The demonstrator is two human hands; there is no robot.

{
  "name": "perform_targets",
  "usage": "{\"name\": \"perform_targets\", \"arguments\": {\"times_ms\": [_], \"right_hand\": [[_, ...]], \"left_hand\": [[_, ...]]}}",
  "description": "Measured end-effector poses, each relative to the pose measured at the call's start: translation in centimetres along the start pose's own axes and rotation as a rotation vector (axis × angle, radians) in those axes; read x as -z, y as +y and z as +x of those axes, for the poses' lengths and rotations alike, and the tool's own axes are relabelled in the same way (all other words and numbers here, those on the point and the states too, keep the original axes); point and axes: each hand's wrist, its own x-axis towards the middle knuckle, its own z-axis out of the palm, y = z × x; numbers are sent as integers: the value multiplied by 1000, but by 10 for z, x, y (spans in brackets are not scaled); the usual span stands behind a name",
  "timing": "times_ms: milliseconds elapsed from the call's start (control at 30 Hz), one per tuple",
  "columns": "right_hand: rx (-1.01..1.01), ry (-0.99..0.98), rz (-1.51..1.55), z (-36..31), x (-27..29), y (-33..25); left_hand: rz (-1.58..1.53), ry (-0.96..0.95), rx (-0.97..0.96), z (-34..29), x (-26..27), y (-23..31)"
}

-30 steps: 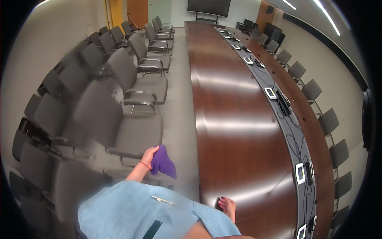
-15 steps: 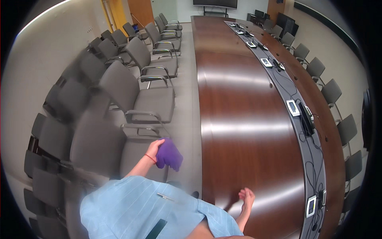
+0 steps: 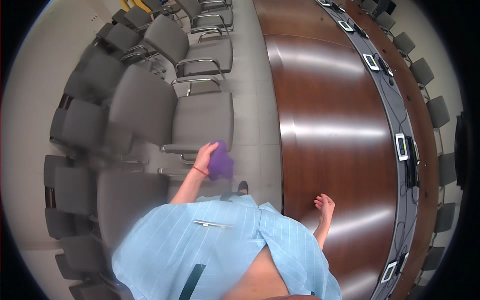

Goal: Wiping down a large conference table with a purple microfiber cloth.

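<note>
My left hand point(image 3: 203, 159) grips a bunched purple cloth point(image 3: 220, 163), which hangs past my fingers over the gap between chairs and table. Close by is the armrest of a grey chair point(image 3: 204, 118); whether hand and armrest touch I cannot tell. On the other side, my right hand point(image 3: 325, 204) hovers over the edge zone of the glossy brown conference table point(image 3: 335, 167), with nothing in it. Its fingers are loosely bent and a little apart.
Grey metal-armed chairs stand in rows along the left, one chair point(image 3: 132, 200) right beside me. A dark shoe point(image 3: 243, 186) shows on the tiled floor point(image 3: 257, 110). Cables and white-framed panels point(image 3: 401, 147) run along the table's grey middle strip, with chairs beyond.
The view has tilted down and moved forward along the table, so chairs and table parts sit nearer. My left hand keeps hold of the cloth; my right hand stays over the table.
</note>
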Motion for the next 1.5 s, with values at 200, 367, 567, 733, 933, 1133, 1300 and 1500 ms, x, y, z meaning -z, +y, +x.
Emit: {"name": "perform_targets", "arguments": {"times_ms": [200,367,567,733,933,1133,1300,1500], "right_hand": [[-102,31,-30,37,-43,-58],[-94,199,-64,113,-58,-117],[-44,243,11,267,-158,-193],[62,-64,-37,376,-309,-277],[244,-224,-205,482,-457,-393],[108,-92,-143,574,-518,-429],[0,34,-101,604,-542,-459],[-61,209,-106,671,-542,-518]], "left_hand": [[-82,63,-31,117,7,80],[-116,133,-98,218,12,129],[-55,220,-96,326,15,197],[-33,227,-153,401,6,265],[-47,284,-148,520,7,320],[-128,211,-184,680,12,386],[-80,284,-140,796,-2,441],[-4,233,-158,928,-32,512]]}}
